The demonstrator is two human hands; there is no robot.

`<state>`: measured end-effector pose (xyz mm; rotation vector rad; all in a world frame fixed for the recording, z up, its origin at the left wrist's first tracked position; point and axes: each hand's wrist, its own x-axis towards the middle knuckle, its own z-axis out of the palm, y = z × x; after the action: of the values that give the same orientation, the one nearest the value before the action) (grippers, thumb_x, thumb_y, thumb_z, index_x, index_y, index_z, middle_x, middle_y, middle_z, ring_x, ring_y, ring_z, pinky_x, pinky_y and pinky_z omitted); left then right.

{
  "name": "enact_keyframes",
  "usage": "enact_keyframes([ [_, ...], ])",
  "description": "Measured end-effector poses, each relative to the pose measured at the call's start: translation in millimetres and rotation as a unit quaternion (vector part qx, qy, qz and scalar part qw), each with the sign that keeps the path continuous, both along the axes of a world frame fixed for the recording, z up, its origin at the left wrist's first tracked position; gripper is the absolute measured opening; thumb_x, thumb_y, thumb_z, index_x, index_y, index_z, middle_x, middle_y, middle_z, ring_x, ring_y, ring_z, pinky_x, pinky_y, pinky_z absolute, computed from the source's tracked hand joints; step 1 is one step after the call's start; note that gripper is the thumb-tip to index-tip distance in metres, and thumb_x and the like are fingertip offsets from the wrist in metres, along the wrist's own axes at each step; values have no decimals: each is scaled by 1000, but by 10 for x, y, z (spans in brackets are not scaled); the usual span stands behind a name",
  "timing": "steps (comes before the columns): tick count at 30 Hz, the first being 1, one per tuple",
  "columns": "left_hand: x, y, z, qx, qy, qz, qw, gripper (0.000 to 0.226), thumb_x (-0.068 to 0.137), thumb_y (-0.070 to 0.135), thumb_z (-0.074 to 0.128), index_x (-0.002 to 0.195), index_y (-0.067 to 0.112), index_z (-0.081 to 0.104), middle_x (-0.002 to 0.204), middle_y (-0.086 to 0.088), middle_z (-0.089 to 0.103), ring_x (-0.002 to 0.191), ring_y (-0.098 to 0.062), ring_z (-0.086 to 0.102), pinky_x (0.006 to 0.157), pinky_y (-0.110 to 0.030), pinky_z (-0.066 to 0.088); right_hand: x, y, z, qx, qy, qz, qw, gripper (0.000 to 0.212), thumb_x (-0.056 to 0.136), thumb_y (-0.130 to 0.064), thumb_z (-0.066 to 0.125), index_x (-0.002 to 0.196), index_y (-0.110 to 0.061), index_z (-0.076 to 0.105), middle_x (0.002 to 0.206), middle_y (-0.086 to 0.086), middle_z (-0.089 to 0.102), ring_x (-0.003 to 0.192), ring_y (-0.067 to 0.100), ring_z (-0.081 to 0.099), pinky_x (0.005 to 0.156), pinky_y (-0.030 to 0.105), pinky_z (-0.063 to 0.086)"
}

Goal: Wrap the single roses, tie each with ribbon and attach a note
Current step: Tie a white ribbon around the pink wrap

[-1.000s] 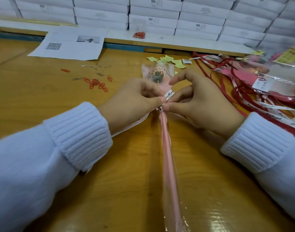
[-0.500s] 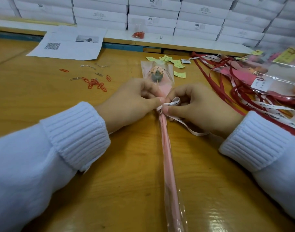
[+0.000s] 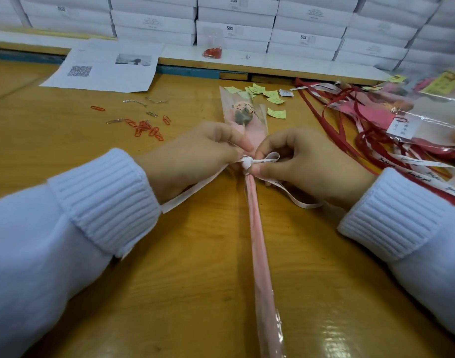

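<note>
The wrapped rose (image 3: 257, 228) lies lengthwise on the table (image 3: 66, 151), with a white ribbon (image 3: 247, 162) knotted round its neck below the bloom. Left of the knot, the left hand (image 3: 195, 156) pinches a ribbon strand with curled fingers. Right of it, the right hand (image 3: 311, 164) pinches a loop.

"SGS" stands in dark capitals on several stacked white boxes (image 3: 236, 29); their smaller print is too fine to read. The printed sheet (image 3: 105, 81) carries a QR code (image 3: 79, 71). Script on the white ribbon (image 3: 271, 158) is illegible
</note>
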<state>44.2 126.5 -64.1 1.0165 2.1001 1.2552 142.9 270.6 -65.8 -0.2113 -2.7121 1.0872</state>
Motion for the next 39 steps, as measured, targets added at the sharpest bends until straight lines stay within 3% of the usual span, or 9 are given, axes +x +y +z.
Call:
enact_keyframes([
  [2,-2,8,-8,-14,17,7,1000,21,95,14,51,91,25,68,91,3,68,91,-11,63,87,-26,49,-5,0,-8,13,3,-6,1000,8,80,-23,74,76,-16,71,64,1,68,54,4,56,52,13,44],
  [9,-9,6,-15,-66,111,-49,990,6,79,29,70,84,28,68,80,7,70,74,-4,64,62,-16,52,-21,-19,-17,68,11,-16,998,8,79,-25,75,74,-23,70,66,1,67,58,11,58,53,20,45],
  [14,-15,23,-54,-83,205,-27,975,7,87,32,63,88,27,68,83,10,62,79,-4,57,65,-18,44,-6,-11,5,50,0,0,999,8,77,-26,75,78,-18,72,64,-1,69,54,3,58,52,15,46],
  [18,-39,5,-30,-92,163,-51,981,13,88,36,60,83,29,70,82,7,63,80,-8,59,66,-21,46,11,-4,28,6,-9,11,1000,6,77,-19,75,79,-15,72,65,-3,71,55,1,63,51,8,44],
  [23,-42,-6,-40,-76,143,-69,984,24,83,48,59,85,27,71,87,5,66,84,-9,61,75,-28,51,25,-3,43,-40,-17,15,999,7,75,-12,76,81,-11,72,68,0,72,60,7,68,56,13,50],
  [28,-37,15,-77,-55,198,-75,976,16,90,39,56,80,32,66,77,18,60,76,11,53,60,-9,36,45,-22,59,-77,-32,22,996,10,74,-8,75,84,-8,71,69,2,73,63,8,70,59,12,50],
  [32,-55,18,-107,-28,193,-52,980,18,93,33,53,81,26,65,74,14,58,69,12,51,55,0,36,59,-37,86,-94,-37,9,995,22,74,-8,76,95,-12,68,74,1,74,68,9,71,60,12,51],
  [35,-55,23,-125,-15,176,-26,984,20,93,33,53,79,26,65,75,9,61,73,0,56,58,-11,41,65,-53,108,-107,-34,-10,994,37,76,-6,75,107,-19,61,74,-2,75,68,7,71,57,10,49],
  [39,-29,46,-124,-13,176,-13,984,20,92,34,56,77,27,66,75,9,63,73,-5,58,63,-19,43,59,-86,109,-93,-43,-16,995,31,77,-8,75,104,-16,62,72,-3,74,63,4,70,53,8,46],
])
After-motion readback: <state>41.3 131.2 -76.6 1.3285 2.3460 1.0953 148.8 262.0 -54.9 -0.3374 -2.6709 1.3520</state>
